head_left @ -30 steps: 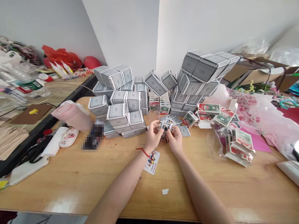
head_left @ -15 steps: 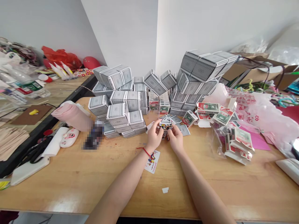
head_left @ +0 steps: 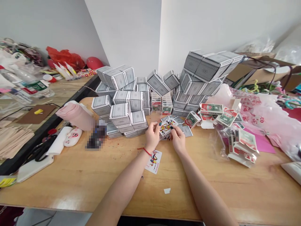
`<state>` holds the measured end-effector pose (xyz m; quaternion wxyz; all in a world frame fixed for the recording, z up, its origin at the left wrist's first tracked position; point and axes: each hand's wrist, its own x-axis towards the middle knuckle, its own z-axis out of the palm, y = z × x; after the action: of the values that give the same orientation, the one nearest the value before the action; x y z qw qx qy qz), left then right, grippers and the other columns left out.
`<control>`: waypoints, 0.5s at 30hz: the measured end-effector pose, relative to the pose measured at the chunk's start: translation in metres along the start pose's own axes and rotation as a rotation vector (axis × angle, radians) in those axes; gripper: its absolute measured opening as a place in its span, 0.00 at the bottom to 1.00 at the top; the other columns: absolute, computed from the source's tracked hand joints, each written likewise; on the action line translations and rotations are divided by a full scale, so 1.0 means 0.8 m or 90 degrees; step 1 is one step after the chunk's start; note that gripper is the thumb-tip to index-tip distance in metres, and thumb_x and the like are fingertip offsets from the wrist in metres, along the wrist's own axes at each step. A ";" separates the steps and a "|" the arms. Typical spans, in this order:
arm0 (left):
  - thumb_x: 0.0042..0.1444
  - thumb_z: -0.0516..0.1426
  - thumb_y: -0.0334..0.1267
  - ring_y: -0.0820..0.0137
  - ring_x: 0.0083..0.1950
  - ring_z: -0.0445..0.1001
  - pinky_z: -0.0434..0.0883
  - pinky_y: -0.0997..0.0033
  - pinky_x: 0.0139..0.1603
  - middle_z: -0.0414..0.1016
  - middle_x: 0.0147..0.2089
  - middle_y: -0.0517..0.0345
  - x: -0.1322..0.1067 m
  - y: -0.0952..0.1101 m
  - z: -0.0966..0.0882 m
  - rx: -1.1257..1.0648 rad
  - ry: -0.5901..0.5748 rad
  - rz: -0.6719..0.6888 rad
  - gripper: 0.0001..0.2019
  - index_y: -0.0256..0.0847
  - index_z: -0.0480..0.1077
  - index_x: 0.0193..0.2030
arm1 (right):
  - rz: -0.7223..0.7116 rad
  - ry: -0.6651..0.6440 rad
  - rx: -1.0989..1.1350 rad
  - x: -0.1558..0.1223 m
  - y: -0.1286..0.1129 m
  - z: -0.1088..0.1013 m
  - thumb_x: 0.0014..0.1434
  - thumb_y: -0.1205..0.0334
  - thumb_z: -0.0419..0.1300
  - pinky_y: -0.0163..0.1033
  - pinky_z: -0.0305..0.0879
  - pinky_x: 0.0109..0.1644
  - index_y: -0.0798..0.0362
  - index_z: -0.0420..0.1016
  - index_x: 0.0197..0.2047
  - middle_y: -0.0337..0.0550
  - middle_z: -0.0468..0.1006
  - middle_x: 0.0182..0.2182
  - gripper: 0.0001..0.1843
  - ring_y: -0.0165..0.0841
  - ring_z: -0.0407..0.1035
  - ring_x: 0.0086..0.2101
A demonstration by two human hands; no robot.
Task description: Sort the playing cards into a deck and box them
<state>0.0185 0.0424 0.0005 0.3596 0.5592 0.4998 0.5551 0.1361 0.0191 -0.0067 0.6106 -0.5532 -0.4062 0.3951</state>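
Both my hands meet over the middle of the wooden table (head_left: 94, 175). My left hand (head_left: 152, 135) and my right hand (head_left: 178, 138) pinch a small fan of playing cards (head_left: 166, 126) between them, faces up. More loose cards (head_left: 183, 125) lie on the table just behind. A single joker card (head_left: 154, 160) lies face up under my left wrist, which wears a red string. A tiny white paper scrap (head_left: 166, 190) lies nearer to me.
Stacks of grey patterned card boxes (head_left: 122, 110) fill the back of the table, with a taller pile (head_left: 207, 69) at right. Red-green card packs (head_left: 242, 141) spill from a plastic bag at right. A pink roll (head_left: 76, 114) and scissors (head_left: 37, 153) lie at left.
The cards in my hands have turned from a squared packet into a tilted fan with faces showing. Both hands have sunk slightly towards the table.
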 end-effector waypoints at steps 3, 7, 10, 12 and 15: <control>0.54 0.52 0.45 0.74 0.31 0.70 0.65 0.77 0.32 0.71 0.30 0.59 -0.001 0.000 0.001 -0.010 -0.011 -0.009 0.11 0.40 0.65 0.32 | -0.033 0.039 -0.020 0.001 0.001 -0.001 0.51 0.57 0.54 0.34 0.57 0.20 0.53 0.73 0.39 0.37 0.67 0.23 0.14 0.26 0.57 0.17; 0.54 0.52 0.46 0.74 0.30 0.69 0.65 0.77 0.32 0.70 0.29 0.59 -0.003 -0.003 0.003 -0.013 -0.020 -0.002 0.11 0.40 0.64 0.31 | -0.043 0.074 -0.001 0.004 0.002 -0.004 0.50 0.58 0.54 0.33 0.57 0.21 0.52 0.74 0.40 0.40 0.69 0.31 0.15 0.24 0.58 0.19; 0.54 0.52 0.45 0.74 0.29 0.70 0.66 0.76 0.31 0.70 0.29 0.59 -0.004 -0.002 0.005 -0.034 -0.036 -0.007 0.10 0.40 0.64 0.32 | -0.018 0.082 0.048 0.007 0.004 -0.008 0.49 0.58 0.55 0.31 0.56 0.21 0.53 0.73 0.42 0.39 0.69 0.29 0.17 0.23 0.57 0.19; 0.53 0.52 0.46 0.74 0.24 0.69 0.65 0.75 0.26 0.69 0.26 0.60 -0.006 -0.001 0.006 -0.081 -0.071 -0.037 0.11 0.40 0.63 0.33 | 0.003 0.083 0.085 0.010 0.006 -0.011 0.49 0.58 0.56 0.31 0.56 0.21 0.53 0.73 0.43 0.38 0.69 0.28 0.18 0.24 0.56 0.20; 0.51 0.54 0.48 0.74 0.21 0.68 0.64 0.75 0.22 0.68 0.24 0.62 -0.007 0.004 0.006 -0.165 -0.150 -0.088 0.13 0.40 0.62 0.33 | 0.019 0.083 0.133 0.013 0.011 -0.015 0.47 0.57 0.58 0.32 0.57 0.23 0.53 0.73 0.43 0.39 0.71 0.29 0.18 0.26 0.59 0.22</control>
<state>0.0242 0.0369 0.0011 0.5217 0.5338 0.4157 0.5197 0.1510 0.0251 -0.0156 0.6838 -0.5174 -0.3141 0.4075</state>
